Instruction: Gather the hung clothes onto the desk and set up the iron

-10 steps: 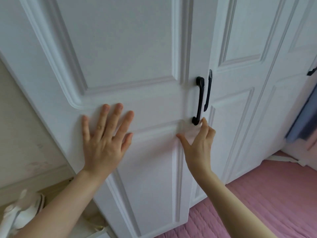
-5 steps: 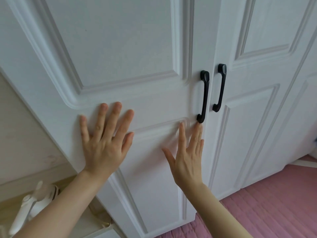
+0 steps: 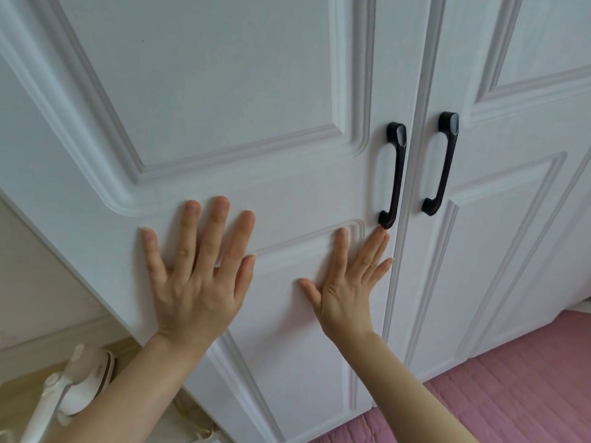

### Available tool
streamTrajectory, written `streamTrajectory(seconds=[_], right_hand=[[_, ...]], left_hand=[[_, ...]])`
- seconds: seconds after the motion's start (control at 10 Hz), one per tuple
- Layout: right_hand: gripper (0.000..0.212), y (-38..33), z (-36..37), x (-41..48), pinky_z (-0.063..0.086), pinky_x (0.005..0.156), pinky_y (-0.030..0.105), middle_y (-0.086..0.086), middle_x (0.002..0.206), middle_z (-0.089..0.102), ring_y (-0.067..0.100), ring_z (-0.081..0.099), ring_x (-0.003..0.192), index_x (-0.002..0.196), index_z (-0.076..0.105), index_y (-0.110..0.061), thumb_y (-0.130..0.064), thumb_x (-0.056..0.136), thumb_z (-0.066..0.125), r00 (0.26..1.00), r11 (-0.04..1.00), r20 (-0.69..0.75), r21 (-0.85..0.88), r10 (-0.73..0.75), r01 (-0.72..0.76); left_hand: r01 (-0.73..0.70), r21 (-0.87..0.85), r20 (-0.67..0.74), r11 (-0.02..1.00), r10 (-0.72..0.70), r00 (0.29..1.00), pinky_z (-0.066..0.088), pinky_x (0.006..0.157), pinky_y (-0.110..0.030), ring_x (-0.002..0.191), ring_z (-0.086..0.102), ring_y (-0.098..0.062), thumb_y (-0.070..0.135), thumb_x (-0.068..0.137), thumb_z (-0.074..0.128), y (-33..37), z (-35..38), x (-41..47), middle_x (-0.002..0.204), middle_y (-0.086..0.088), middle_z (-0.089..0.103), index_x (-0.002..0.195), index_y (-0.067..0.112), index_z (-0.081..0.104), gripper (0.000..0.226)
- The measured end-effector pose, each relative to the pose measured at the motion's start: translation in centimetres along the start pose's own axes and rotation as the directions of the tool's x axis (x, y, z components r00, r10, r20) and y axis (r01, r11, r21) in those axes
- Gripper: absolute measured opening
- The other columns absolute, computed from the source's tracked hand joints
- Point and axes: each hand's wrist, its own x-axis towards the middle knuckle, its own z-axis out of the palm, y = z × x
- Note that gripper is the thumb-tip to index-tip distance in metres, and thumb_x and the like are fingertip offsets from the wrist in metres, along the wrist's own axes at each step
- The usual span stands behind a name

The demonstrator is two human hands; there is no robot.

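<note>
Hands, left hand point(image 3: 195, 292) and right hand point(image 3: 348, 289), flat on white wardrobe door point(image 3: 224, 91), apparently closed.

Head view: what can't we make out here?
- Hung clothes: none visible; the closed wardrobe doors hide whatever is inside.
- Iron: only partly seen at the lower left, cut by the frame edge and crossed by the left forearm.
- Desk: just a sliver shows beside the iron.
- Palms: left hand and right hand lie flat, backs to camera, so contact underneath is unseen.
</note>
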Motion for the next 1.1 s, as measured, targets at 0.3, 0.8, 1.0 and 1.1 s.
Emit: streamTrajectory(seconds=[0.3,0.8,1.0,1.1], right_hand=[[0.091,-0.2,-0.2,0.0,0.003,0.108,0.069,0.032,0.150,-0.013,0.045,-0.014,0.142,0.149,-0.018,-0.030,-0.080,0.079,0.013,1.000,0.998,-0.011,-0.063,0.028,-0.029],[0.085,-5.8,-7.2,-3.4,0.016,0.114,0.059,0.011,0.159,-0.013,0.031,0.001,0.147,0.149,-0.018,-0.028,-0.069,0.088,0.024,0.955,0.916,0.213,-0.385,0.205,-0.111],[0.080,-8.4,-10.9,-7.6,0.014,0.117,0.054,0.006,0.161,0.001,0.026,-0.002,0.148,0.152,-0.006,-0.016,-0.061,0.094,0.026,0.932,0.917,0.328,-0.399,0.157,-0.015],[0.077,-9.3,-12.4,-10.3,0.013,0.118,0.052,0.006,0.161,0.003,0.027,-0.002,0.148,0.152,-0.001,-0.012,-0.056,0.096,0.028,0.919,0.915,0.374,-0.401,0.121,0.043]], left_hand=[[0.003,-0.035,0.000,0.999,-0.003,1.000,0.013,0.112,-0.059,0.145,0.019,-0.028,0.043,0.095,0.047,0.2,-0.4,0.2,0.156,-0.006,0.025,0.150,0.023,0.029,0.061],[0.006,-0.370,0.244,0.929,0.091,0.965,0.004,0.115,-0.059,0.148,0.005,-0.029,0.016,0.090,0.048,-1.2,-5.1,1.1,0.160,-0.006,0.010,0.151,0.015,0.025,0.066],[0.066,-0.446,0.440,0.892,0.155,0.885,0.011,0.118,-0.051,0.148,0.004,-0.029,0.015,0.086,0.051,-2.7,-8.5,-2.7,0.159,-0.011,0.016,0.146,0.006,0.035,0.062],[0.112,-0.450,0.479,0.886,0.134,0.867,0.018,0.117,-0.050,0.147,0.013,-0.031,0.014,0.087,0.055,-3.1,-10.8,-5.4,0.156,-0.012,0.025,0.144,0.005,0.038,0.060]])
